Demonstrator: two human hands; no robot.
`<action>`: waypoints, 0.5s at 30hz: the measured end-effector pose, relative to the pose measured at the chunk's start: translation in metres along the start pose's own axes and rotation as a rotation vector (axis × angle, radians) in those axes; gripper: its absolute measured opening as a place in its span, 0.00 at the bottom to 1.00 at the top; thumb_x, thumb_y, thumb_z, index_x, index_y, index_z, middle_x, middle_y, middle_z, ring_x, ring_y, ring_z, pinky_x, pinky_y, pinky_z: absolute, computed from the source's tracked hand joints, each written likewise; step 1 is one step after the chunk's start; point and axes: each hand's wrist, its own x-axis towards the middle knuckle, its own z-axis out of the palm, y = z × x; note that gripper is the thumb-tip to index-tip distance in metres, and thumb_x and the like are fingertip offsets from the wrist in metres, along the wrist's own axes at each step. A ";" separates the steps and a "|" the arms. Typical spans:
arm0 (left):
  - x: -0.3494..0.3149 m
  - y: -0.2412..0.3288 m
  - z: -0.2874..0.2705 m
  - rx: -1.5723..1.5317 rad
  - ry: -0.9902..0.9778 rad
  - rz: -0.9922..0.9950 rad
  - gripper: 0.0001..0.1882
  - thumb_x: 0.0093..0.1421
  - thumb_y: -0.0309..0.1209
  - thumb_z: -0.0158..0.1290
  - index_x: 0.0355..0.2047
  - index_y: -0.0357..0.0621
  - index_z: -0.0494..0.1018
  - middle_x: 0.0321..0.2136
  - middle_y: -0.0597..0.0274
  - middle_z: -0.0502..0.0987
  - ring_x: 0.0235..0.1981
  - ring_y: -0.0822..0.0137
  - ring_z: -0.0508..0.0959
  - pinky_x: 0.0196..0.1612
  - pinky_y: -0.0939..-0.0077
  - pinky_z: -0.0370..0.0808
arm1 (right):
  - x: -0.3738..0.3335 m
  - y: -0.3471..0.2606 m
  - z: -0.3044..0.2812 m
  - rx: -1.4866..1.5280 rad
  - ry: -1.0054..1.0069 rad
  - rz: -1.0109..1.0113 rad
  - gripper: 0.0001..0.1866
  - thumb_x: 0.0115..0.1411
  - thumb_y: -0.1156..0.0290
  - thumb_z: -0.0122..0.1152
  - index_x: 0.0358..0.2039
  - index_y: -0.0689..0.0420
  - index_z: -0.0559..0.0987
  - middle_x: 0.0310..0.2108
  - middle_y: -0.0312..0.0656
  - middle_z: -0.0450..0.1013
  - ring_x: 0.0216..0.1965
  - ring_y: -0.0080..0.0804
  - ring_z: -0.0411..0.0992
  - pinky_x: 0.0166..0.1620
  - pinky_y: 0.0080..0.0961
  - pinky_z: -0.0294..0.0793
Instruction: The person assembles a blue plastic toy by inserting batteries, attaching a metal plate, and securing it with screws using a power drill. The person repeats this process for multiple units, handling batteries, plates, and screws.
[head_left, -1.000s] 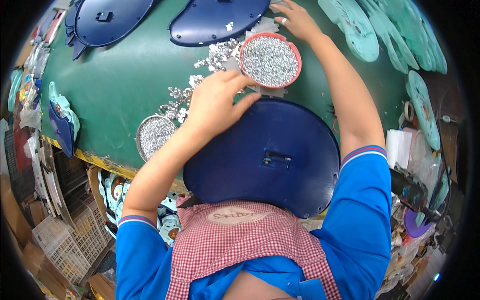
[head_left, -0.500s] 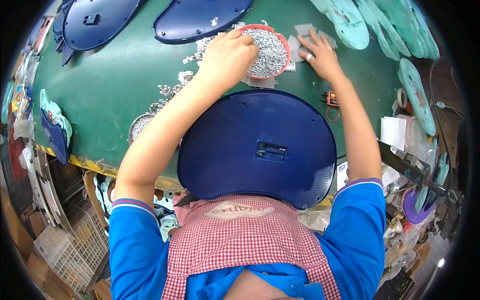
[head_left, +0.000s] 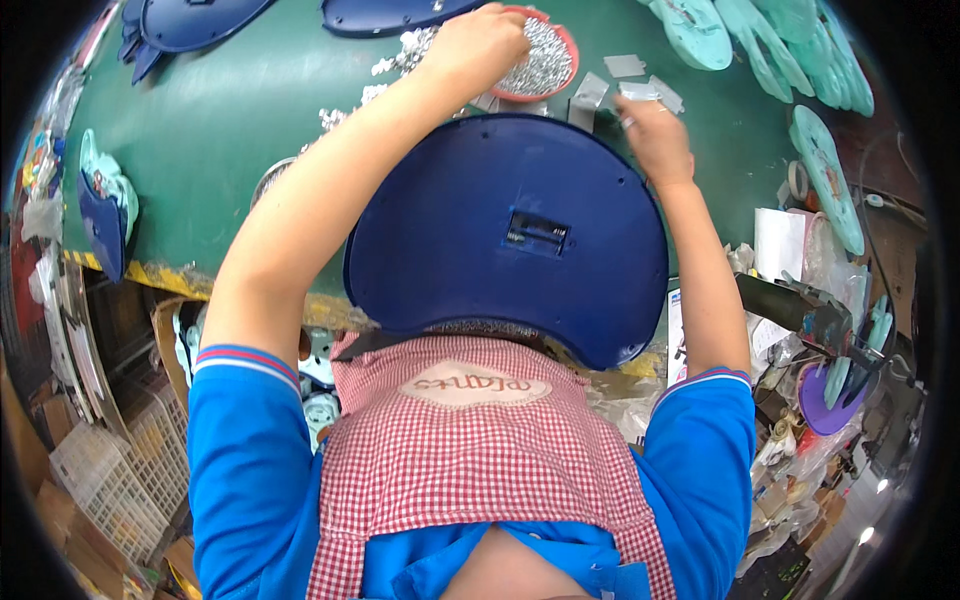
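A large dark blue plastic panel (head_left: 510, 230) with a small rectangular slot lies on the green table (head_left: 230, 150) right in front of me. My left hand (head_left: 480, 45) reaches over it into a red round dish (head_left: 545, 70) full of small silver screws, fingers bunched down among them. My right hand (head_left: 655, 135) rests on the table beside the panel's far right edge, fingertips on small grey flat pieces (head_left: 640, 90). Whether either hand grips a piece is hidden.
Loose screws (head_left: 400, 55) lie scattered left of the dish. More dark blue panels (head_left: 190, 20) sit at the far edge. Teal plastic shapes (head_left: 790, 50) line the right side. A second round dish (head_left: 268, 180) peeks out under my left forearm. Crates and clutter stand below the table.
My left hand has moved from the panel up into the red screw dish. My right hand has come back from the dish toward the grey pieces at the panel's right edge.
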 end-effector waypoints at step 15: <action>-0.160 0.140 -0.074 -0.385 0.096 -0.054 0.07 0.46 0.29 0.63 0.24 0.45 0.75 0.25 0.68 0.72 0.26 0.69 0.74 0.29 0.77 0.75 | -0.069 -0.153 -0.058 0.832 -0.211 0.632 0.06 0.55 0.75 0.65 0.32 0.63 0.83 0.21 0.33 0.75 0.21 0.14 0.68 0.25 0.15 0.66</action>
